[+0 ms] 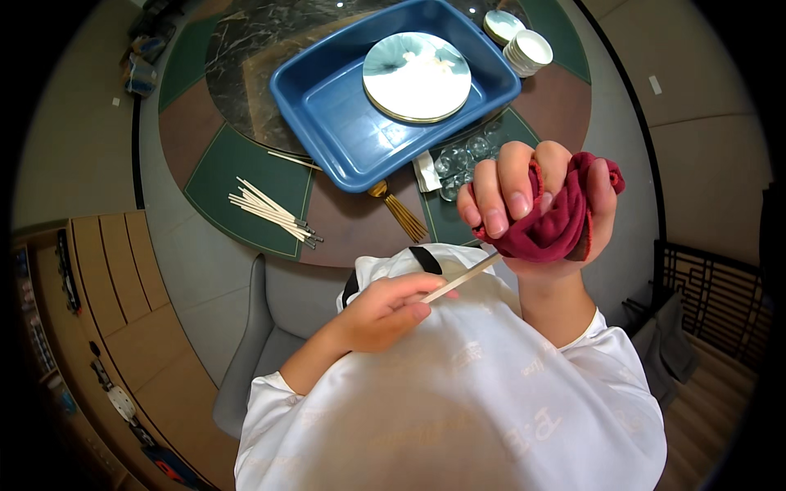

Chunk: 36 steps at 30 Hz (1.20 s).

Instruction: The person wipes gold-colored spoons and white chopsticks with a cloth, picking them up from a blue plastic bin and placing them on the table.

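My left hand [390,313] pinches one end of a pale chopstick [462,280] between thumb and fingers, in front of my white shirt. The chopstick slants up to the right, and its far end goes under a crumpled dark red cloth [552,230]. My right hand [514,178] is closed around that cloth, raised above the table's near edge. How the cloth wraps the chopstick inside the fist is hidden. On a green table panel lies a loose bundle of pale chopsticks with dark ends [270,212].
A blue plastic tub [325,132] holds a stack of large plates [417,77]. Gold-coloured cutlery [402,212], clear glasses [454,159] and folded white napkins [425,172] lie near it. Small bowls [528,52] and small plates [503,26] stand behind. A grey chair [279,313] is at the near edge.
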Each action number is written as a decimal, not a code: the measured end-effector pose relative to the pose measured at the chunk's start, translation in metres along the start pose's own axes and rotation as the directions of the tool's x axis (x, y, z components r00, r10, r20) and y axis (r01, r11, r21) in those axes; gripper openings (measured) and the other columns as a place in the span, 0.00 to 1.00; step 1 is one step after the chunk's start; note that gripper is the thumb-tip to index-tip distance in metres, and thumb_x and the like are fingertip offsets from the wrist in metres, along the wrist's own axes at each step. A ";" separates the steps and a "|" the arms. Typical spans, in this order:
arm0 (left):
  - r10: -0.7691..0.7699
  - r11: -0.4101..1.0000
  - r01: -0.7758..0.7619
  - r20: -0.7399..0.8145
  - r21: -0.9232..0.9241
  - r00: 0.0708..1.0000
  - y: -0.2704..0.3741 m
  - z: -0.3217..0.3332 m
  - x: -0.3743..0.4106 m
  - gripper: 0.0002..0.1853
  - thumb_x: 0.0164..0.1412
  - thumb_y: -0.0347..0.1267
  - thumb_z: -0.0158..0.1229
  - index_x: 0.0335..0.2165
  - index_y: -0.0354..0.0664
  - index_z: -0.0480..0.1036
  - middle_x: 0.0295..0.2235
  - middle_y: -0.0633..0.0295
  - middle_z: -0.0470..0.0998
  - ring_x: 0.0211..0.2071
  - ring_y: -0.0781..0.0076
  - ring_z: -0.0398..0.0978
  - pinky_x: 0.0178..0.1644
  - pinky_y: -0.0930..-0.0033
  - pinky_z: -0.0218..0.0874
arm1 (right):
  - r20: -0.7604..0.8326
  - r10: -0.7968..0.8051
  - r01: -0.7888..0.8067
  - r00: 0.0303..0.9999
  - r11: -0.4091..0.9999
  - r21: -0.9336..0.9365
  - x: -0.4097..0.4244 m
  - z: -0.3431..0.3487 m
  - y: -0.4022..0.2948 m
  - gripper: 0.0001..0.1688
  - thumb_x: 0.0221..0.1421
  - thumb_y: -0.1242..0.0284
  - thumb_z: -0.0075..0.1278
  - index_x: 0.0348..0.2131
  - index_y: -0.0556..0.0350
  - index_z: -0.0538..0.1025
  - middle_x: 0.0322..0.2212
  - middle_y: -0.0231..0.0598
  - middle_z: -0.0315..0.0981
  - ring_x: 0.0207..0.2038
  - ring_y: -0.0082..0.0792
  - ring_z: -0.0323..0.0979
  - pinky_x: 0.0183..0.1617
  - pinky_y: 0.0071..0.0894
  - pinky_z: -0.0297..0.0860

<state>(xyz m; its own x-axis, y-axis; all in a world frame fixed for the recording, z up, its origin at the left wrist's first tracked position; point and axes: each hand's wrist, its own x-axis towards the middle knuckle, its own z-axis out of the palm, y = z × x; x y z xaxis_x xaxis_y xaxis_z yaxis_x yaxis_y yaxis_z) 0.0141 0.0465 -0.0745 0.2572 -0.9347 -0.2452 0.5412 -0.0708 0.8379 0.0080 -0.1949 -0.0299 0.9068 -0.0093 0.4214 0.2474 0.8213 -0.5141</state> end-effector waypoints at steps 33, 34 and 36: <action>0.286 0.930 -0.254 -0.088 0.266 0.954 -0.004 -0.008 0.009 0.12 0.68 0.33 0.55 0.38 0.34 0.77 0.28 0.63 0.79 0.28 0.76 0.73 0.34 0.71 0.63 | -0.092 0.054 -0.082 0.994 0.940 -0.332 -0.009 0.030 0.025 0.29 0.69 0.56 0.43 0.21 0.61 0.68 0.30 0.52 0.72 0.31 0.36 0.74 0.39 0.35 0.73; 0.226 0.958 -0.207 -0.079 0.196 0.971 -0.009 -0.012 0.006 0.12 0.68 0.34 0.54 0.36 0.34 0.76 0.27 0.63 0.77 0.27 0.76 0.72 0.33 0.72 0.62 | -0.094 0.044 -0.073 0.995 0.942 -0.328 -0.008 0.031 0.020 0.30 0.69 0.56 0.42 0.22 0.61 0.69 0.30 0.52 0.72 0.32 0.37 0.75 0.39 0.35 0.73; 0.193 0.973 -0.177 -0.100 0.147 0.976 -0.018 -0.012 0.003 0.14 0.69 0.36 0.53 0.32 0.34 0.75 0.24 0.63 0.74 0.24 0.76 0.69 0.30 0.72 0.59 | -0.060 0.035 -0.054 0.998 0.937 -0.345 -0.006 0.028 0.016 0.30 0.70 0.55 0.39 0.24 0.62 0.70 0.31 0.52 0.72 0.33 0.37 0.75 0.41 0.36 0.74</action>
<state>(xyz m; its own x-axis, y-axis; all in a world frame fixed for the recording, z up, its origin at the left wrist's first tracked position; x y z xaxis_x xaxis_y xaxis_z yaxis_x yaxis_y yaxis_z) 0.0147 0.0489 -0.0957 0.4357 -0.8912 -0.1264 0.3637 0.0458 0.9304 -0.0035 -0.1661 -0.0197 0.9338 -0.0145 0.3575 0.3008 0.5729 -0.7625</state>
